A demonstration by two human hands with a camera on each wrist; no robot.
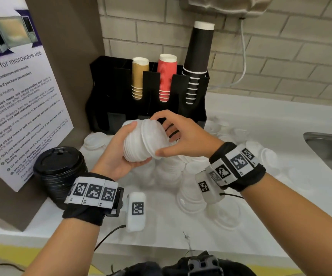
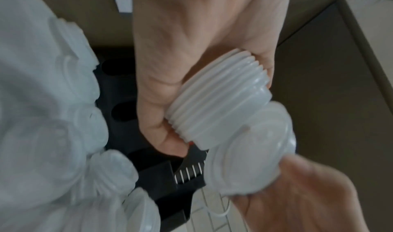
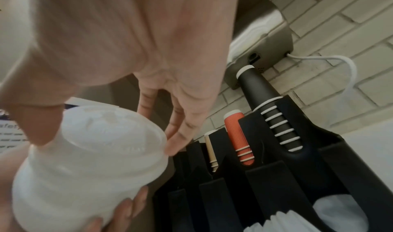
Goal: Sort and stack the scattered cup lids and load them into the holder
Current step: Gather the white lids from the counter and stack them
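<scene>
While the left hand cradles a stack of white lids from below, fingers curled round its ribbed side, the right hand pinches one more white lid by its rim, thumb at 6 o'clock on the rim and forefinger at 12, the other fingers spread loose behind it. The stack is held in the air, tilted, at the centre of the head view, just in front of the black holder at 12 o'clock.

To seat this lid well, I judge the rim should be squared to the stack's end first, then pressed evenly round the edge until it nests; pushing on one side alone would likely cock it and leave a gap. The left grip should stay firm yet light, since thin plastic of this kind flexes.

The lids are translucent white, round and domed, with stepped rims that make the stack look threaded. More loose white lids lie scattered on the smooth white counter at 5 o'clock, and a stack of matt black lids stands at 8 o'clock. Ribbed paper cups stand in the holder's slots.
</scene>
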